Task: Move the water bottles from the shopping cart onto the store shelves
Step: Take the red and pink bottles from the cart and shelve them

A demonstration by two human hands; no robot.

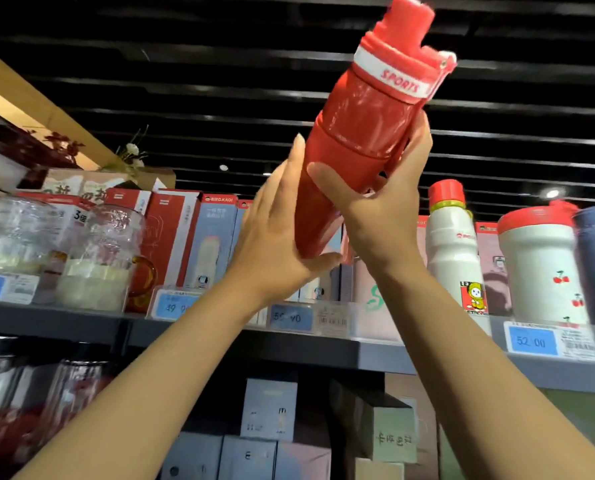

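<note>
Head view. I held the red bottle (362,133) raised and tilted above the top shelf (81,322), lid up and to the right. My right hand (379,199) gripped its middle, thumb across the front and fingers curled behind. My left hand (272,233) lay flat against the base, fingers straight. A white bottle (453,251) and a cherry-print cup (540,268) stood on the shelf to the right

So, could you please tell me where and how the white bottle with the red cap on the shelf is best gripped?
Probably at the narrowed neck of the white bottle with the red cap, just under the cap, coming from the front. It stands upright at the shelf edge; boxes sit behind it and a white cherry-print cup stands close on one side, so the front is open.
</note>
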